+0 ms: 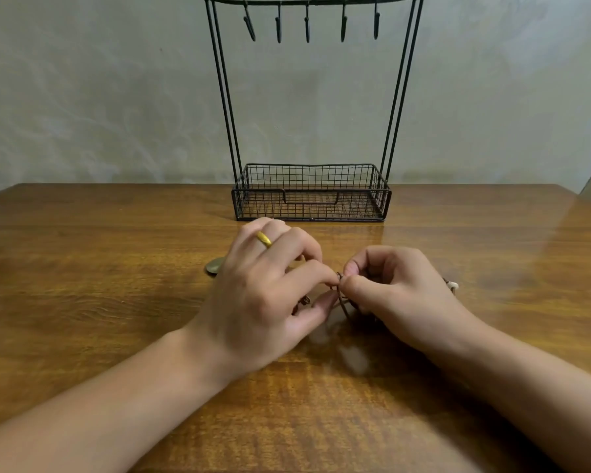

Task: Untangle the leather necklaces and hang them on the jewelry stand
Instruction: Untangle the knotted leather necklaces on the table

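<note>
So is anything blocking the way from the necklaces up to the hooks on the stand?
Nothing visible does. Both hands, left hand and right hand, pinch the tangled necklaces low over the table. The stand is just behind them, and its five hooks hang bare.

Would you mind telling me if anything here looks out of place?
Only the leather cords: tangled in a knot between the left hand and right hand, while the stand hooks hang bare.
</note>
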